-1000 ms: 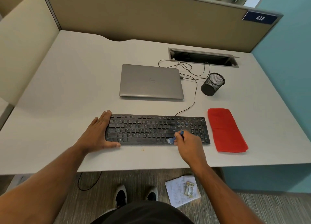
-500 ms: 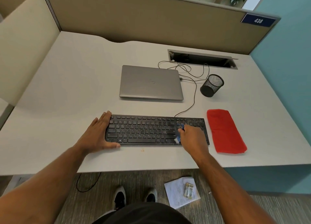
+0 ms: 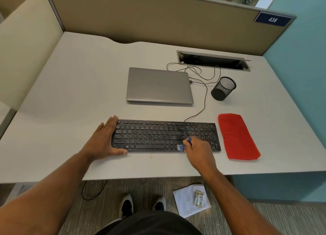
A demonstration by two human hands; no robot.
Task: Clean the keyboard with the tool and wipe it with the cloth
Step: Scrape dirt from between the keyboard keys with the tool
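Nearby, laptop (image 3: 159,85), mesh cup (image 3: 223,88), red cloth (image 3: 238,136) flank keyboard (image 3: 158,136).

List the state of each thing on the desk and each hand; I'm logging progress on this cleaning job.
keyboard: flat on the desk, cable plugged in, being brushed.
blue tool: pinched in the right hand, tip on the keys.
left hand: fingers straight, bracing the keyboard's left end.
red cloth: folded, lying unused right of the keyboard.
laptop: lid closed, cable attached.
mesh cup: upright.
cable hatch: open.
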